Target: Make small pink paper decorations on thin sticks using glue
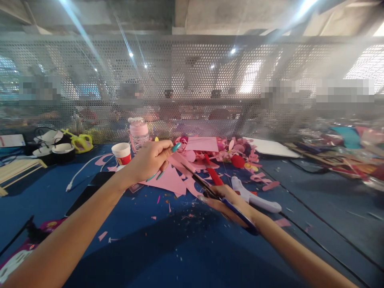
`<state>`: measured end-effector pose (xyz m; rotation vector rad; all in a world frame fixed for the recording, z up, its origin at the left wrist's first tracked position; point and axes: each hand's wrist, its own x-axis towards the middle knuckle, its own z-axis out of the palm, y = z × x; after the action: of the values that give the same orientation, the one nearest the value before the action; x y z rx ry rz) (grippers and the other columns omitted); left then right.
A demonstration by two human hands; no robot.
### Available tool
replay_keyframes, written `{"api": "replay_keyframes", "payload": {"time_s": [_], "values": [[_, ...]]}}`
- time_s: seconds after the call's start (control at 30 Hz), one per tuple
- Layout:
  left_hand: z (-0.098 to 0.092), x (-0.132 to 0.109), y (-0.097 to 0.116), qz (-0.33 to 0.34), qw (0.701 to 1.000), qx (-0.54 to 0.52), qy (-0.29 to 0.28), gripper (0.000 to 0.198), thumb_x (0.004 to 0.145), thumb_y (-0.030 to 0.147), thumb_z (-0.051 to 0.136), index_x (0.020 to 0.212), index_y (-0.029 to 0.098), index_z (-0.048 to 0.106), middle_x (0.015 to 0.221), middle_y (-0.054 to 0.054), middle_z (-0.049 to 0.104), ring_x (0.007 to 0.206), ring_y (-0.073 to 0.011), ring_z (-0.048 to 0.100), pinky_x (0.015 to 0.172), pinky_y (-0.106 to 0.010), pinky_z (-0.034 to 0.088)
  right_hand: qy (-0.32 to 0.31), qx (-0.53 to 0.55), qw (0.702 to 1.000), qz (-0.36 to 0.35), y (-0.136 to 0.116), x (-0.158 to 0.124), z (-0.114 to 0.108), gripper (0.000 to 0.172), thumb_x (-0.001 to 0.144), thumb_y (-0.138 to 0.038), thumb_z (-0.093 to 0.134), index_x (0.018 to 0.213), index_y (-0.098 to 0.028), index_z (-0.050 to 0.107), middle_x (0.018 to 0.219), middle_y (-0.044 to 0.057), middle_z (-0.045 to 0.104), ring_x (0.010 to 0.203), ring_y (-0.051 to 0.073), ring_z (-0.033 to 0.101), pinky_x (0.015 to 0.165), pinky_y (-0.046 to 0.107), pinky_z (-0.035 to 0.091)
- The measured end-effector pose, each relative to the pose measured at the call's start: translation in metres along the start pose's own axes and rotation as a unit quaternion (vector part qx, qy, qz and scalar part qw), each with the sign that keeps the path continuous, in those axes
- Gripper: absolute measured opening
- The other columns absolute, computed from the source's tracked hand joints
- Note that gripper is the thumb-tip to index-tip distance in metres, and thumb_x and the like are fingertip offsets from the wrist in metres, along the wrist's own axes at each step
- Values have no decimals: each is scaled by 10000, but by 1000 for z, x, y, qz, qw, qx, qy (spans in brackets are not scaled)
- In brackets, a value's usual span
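My right hand (pixel 229 202) grips a pair of scissors (pixel 238 216) with a dark blue handle. Their dark blades point up and left, over pink paper scraps. Nearer the middle, my left hand (pixel 154 158) is raised with thumb and fingers pinched together; what lies between the fingertips is too small to make out. Under and beside it spreads a cut sheet of pink paper (pixel 168 182). A heap of pink and red paper cut-outs (pixel 238 160) lies behind both hands. Just beyond my right hand rests a white glue gun (pixel 261 202).
A paper cup (pixel 121 152) and a pink-lidded bottle (pixel 139 130) stand behind my left forearm. A black phone-like slab (pixel 96 186), a white cable (pixel 79 172) and yellow-handled tool (pixel 82 143) lie left. White board (pixel 271 148) lies back right, before a perforated metal screen (pixel 192 76).
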<state>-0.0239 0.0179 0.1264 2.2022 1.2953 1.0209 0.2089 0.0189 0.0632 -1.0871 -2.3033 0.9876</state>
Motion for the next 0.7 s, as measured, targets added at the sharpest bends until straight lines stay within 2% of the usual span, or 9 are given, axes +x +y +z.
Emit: {"api": "replay_keyframes", "payload": {"time_s": [0.3,0.47,0.7], "values": [[5,0,0,8,1000,-4,-4,235,877,295,365,685,176,430,393,66,434,341,-34,422,374,-176,289,17,17,1000,13,-11,-9,1,407,755,-560,432,605,-182,402,538,-49,313,502,92,343,460,223,273],[6,0,0,10,1000,-9,-9,234,876,294,363,684,176,423,401,67,438,345,-35,426,375,-178,286,-25,8,1000,4,-3,-4,0,406,771,-550,428,613,-177,416,526,-55,293,489,89,337,454,223,265],[9,0,2,23,1000,-7,-12,245,869,284,373,653,176,413,397,63,438,356,-42,426,404,-188,309,-23,-16,999,-24,3,-1,0,371,790,-496,457,631,-162,433,539,-54,281,499,86,306,453,231,216]]}}
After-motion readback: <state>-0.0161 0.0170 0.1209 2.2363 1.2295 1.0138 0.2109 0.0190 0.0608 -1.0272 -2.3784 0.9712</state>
